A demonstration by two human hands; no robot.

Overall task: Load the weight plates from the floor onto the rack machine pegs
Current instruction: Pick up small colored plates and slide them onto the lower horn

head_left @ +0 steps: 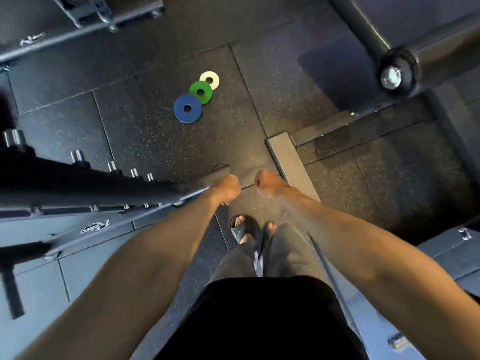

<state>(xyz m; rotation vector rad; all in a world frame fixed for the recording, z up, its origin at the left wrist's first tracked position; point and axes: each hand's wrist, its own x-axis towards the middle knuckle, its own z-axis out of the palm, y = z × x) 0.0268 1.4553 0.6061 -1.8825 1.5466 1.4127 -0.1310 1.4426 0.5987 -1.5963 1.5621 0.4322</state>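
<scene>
Three small weight plates lie flat in an overlapping row on the black rubber floor ahead of me: a blue plate [187,108] nearest, a green plate [200,92] behind it, a white plate [209,80] farthest. My left hand [226,187] and my right hand [267,183] hang out in front of me, both curled into loose fists that hold nothing, well short of the plates. The black rack upright [85,185] with several short chrome pegs [112,166] stands just left of my left hand.
A rack base bar [78,27] runs across the far left. A thick black bar end with a bolt [397,74] hangs at upper right. A grey steel foot plate [291,165] lies on the floor by my right hand. My sandalled feet [241,229] stand below.
</scene>
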